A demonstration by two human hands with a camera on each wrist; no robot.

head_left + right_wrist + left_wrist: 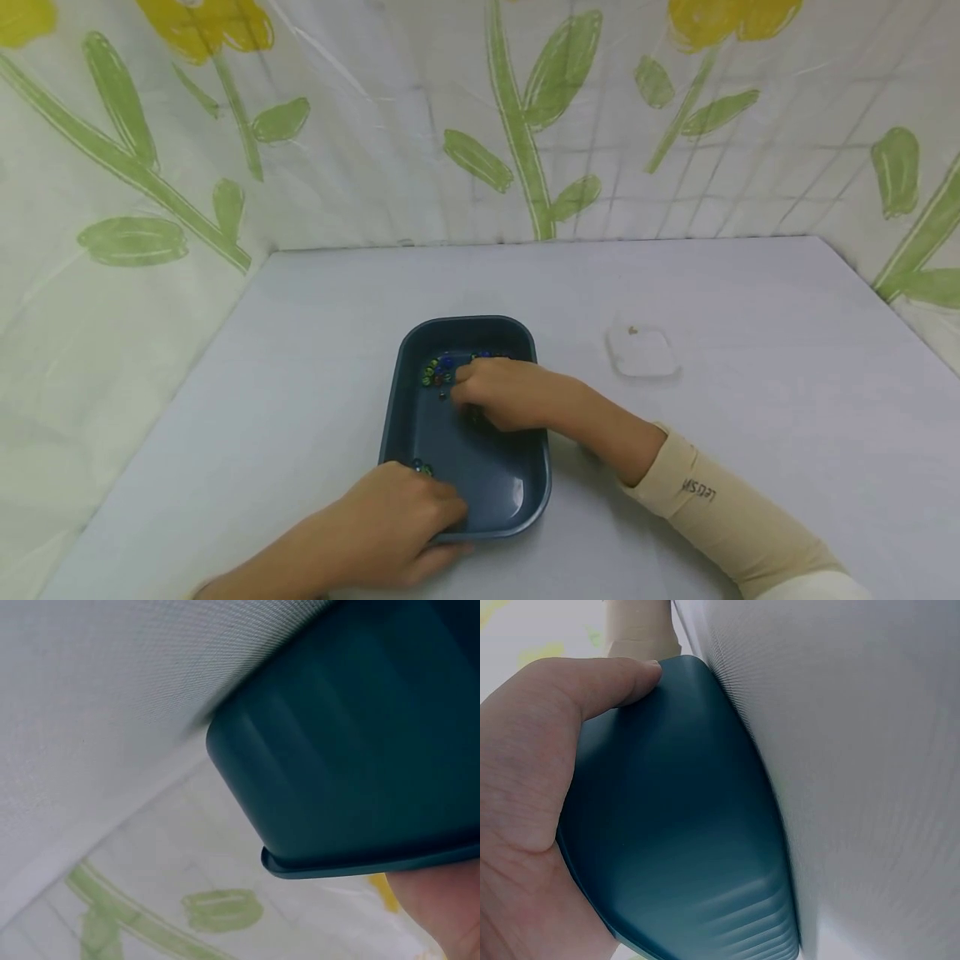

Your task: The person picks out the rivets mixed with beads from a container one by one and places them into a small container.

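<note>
Head view: blue tray point(491, 492) holds coloured beads point(438, 371); right hand point(498, 393) inside

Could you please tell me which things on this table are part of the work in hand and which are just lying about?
In use:
- blue tray, gripped at its near corner by the left hand
- coloured beads inside it, where the right hand reaches; whether it holds any is hidden

Lying about:
- small clear container, right of the tray, untouched

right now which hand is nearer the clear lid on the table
Right. The right hand is inside the blue tray, just left of the clear lid; the left hand grips the tray's near rim, farther away.
</note>
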